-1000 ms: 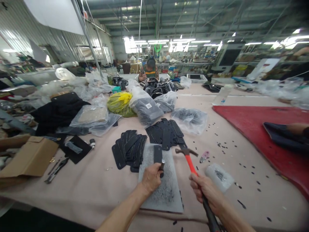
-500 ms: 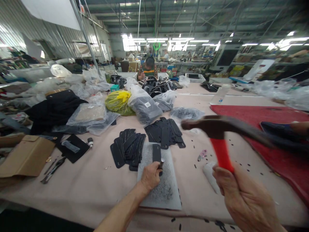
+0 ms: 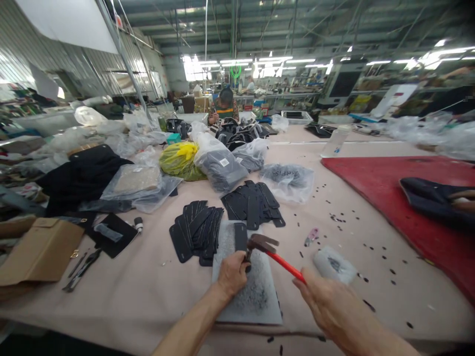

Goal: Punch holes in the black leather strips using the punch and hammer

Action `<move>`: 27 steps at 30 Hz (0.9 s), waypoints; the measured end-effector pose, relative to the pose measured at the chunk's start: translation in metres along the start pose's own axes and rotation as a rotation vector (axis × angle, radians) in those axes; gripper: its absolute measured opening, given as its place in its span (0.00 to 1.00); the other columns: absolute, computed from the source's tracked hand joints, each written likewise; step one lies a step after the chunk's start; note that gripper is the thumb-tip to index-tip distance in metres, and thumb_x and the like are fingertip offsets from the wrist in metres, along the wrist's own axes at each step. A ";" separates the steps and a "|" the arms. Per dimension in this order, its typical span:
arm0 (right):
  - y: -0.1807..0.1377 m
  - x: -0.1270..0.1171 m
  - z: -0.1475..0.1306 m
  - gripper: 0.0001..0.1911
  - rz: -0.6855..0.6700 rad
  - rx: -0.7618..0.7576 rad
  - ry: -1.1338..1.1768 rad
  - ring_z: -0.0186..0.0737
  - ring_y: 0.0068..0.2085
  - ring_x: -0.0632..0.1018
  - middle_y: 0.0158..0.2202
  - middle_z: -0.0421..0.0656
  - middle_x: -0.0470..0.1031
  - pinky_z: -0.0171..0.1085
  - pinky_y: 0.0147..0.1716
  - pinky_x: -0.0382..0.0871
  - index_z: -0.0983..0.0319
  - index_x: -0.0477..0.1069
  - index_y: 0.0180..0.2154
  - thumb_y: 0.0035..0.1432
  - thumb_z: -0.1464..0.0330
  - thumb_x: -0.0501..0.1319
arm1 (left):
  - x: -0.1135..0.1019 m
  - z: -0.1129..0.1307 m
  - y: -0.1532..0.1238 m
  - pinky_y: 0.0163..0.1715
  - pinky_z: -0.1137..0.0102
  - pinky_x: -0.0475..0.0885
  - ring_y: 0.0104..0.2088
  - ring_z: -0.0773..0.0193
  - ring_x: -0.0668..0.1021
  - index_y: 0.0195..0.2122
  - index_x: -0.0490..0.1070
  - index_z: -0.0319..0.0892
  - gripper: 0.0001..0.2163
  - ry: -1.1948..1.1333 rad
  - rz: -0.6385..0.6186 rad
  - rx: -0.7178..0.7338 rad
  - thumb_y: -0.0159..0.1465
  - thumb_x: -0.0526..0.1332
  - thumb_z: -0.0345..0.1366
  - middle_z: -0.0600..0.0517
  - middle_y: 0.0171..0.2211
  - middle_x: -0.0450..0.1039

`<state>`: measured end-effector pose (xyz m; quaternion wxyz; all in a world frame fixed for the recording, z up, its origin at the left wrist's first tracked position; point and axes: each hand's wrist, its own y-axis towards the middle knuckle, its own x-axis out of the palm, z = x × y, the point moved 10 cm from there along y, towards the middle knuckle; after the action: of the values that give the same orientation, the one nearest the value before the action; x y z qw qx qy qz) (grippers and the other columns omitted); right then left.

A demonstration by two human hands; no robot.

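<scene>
Item: one claw hammer, dark metal head, red handle (image 3: 285,266), raised half a second ago, now lowered to a short dark cylindrical hand tool (image 3: 248,268); contact I cannot tell, though it suggests a blow being delivered. Right hand (image 3: 326,301): clamped round the hammer's handle. Left hand (image 3: 232,273): closed round the hand tool, beside a black rectangular strip (image 3: 240,235) on a speckled grey board (image 3: 267,296). From that board: fanned black strips (image 3: 196,230), ten o'clock; brown cardboard box (image 3: 46,247), nine; red sheet (image 3: 367,183), two; pinkish cloth-covered table (image 3: 148,282) beneath. Farther, towards twelve: one co-worker (image 3: 230,110), lit ceiling tubes (image 3: 273,59).
</scene>
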<state>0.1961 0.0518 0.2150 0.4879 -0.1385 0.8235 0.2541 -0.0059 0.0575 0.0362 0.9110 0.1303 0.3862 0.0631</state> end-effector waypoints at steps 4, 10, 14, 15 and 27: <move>-0.017 0.049 0.066 0.19 -0.267 0.243 -0.026 0.35 0.20 0.68 0.20 0.37 0.67 0.35 0.22 0.53 0.58 0.63 0.29 0.66 0.54 0.46 | -0.001 -0.003 -0.001 0.32 0.71 0.65 0.31 0.62 0.75 0.31 0.66 0.42 0.06 -0.020 0.020 -0.014 0.59 0.56 0.24 0.52 0.28 0.73; -0.043 0.122 0.148 0.20 -0.302 0.504 -0.064 0.45 0.30 0.75 0.29 0.47 0.74 0.40 0.29 0.63 0.62 0.68 0.35 0.67 0.60 0.42 | -0.002 -0.010 -0.001 0.34 0.70 0.70 0.33 0.61 0.78 0.34 0.69 0.42 0.06 -0.068 0.019 -0.042 0.59 0.56 0.25 0.51 0.29 0.75; -0.013 0.133 0.086 0.21 -0.038 0.181 -0.204 0.54 0.53 0.69 0.56 0.55 0.67 0.49 0.49 0.61 0.63 0.64 0.55 0.61 0.67 0.52 | -0.001 -0.014 -0.001 0.39 0.67 0.72 0.37 0.59 0.79 0.38 0.71 0.43 0.09 -0.089 0.015 -0.067 0.60 0.56 0.26 0.49 0.33 0.77; -0.005 0.141 0.063 0.22 -0.043 0.088 -0.131 0.52 0.56 0.67 0.58 0.53 0.66 0.49 0.53 0.59 0.62 0.63 0.56 0.61 0.68 0.53 | 0.000 -0.015 -0.002 0.40 0.66 0.73 0.38 0.58 0.79 0.39 0.71 0.42 0.09 -0.089 0.011 -0.072 0.60 0.56 0.27 0.49 0.34 0.77; 0.025 0.196 0.018 0.22 -0.216 0.133 0.121 0.47 0.53 0.64 0.53 0.44 0.70 0.48 0.55 0.50 0.55 0.70 0.50 0.52 0.73 0.60 | -0.031 -0.055 0.000 0.33 0.70 0.72 0.31 0.61 0.79 0.34 0.73 0.39 0.10 -0.444 0.242 -0.470 0.62 0.57 0.40 0.50 0.30 0.78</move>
<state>0.1027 0.0865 0.0436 0.4699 -0.2086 0.8468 0.1361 -0.0672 0.0617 0.0206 0.9638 -0.0275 0.1351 0.2282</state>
